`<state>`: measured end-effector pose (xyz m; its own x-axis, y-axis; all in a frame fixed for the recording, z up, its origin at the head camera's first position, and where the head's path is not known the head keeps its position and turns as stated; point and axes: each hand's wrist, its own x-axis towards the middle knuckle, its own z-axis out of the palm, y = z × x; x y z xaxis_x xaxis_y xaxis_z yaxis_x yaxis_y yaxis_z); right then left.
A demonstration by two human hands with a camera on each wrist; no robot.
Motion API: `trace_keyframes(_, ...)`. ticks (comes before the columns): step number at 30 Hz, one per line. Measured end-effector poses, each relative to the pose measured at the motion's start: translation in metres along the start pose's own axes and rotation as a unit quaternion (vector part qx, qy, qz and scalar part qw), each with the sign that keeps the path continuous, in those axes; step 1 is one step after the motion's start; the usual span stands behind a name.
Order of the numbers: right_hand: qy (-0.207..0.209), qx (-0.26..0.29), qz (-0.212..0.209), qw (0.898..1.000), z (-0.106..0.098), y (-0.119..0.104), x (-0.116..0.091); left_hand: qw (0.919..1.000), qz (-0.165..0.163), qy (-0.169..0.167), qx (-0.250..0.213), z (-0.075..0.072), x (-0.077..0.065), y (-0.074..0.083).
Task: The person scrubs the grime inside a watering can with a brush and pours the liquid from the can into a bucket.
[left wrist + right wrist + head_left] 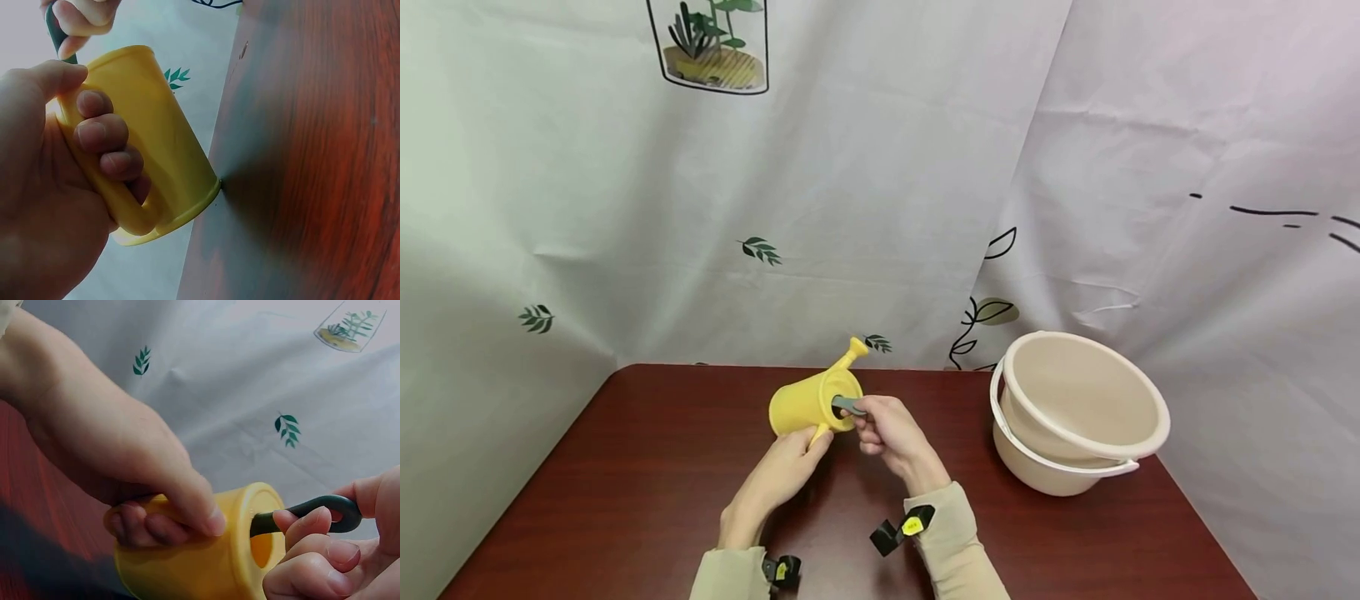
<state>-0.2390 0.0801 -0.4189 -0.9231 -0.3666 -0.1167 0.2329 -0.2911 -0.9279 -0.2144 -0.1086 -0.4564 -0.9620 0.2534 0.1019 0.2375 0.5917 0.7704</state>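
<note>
A yellow watering can (797, 406) lies tipped over the table, its round opening turned toward the right hand and its spout pointing up and away. My left hand (778, 473) grips the can's handle; in the left wrist view the fingers (103, 134) wrap around it. With my right hand (891, 429) I pinch a dark green handle with a looped end (306, 507). Its other end goes through the can's opening, and the part inside is hidden.
Two cream plastic basins, the upper one (1078, 392) set tilted in the lower one (1045, 473), stand at the right of the dark red wooden table (602, 492). A white printed curtain (880, 167) hangs behind the table's far edge.
</note>
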Motion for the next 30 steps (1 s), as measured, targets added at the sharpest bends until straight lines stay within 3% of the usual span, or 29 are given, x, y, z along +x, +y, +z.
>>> trace_keyframes(8, -0.010, -0.009, 0.006, 1.000, 0.000, 0.004, 0.010, 0.9998, 0.015, 0.004, 0.016, 0.001, 0.003, 0.002)
trace_keyframes(13, -0.010, -0.001, 0.018, 1.000, -0.002, 0.006, 0.013, 1.0000, 0.000, 0.000, 0.007, 0.000, 0.002, 0.002)
trace_keyframes(21, -0.017, 0.014, 0.012, 1.000, -0.008, 0.002, 0.010, 0.9998, 0.018, 0.003, 0.006, 0.000, 0.001, 0.003)
trace_keyframes(30, -0.028, 0.020, 0.021, 0.999, -0.015, -0.005, 0.002, 1.0000, 0.006, 0.003, 0.005, 0.000, -0.001, 0.000)
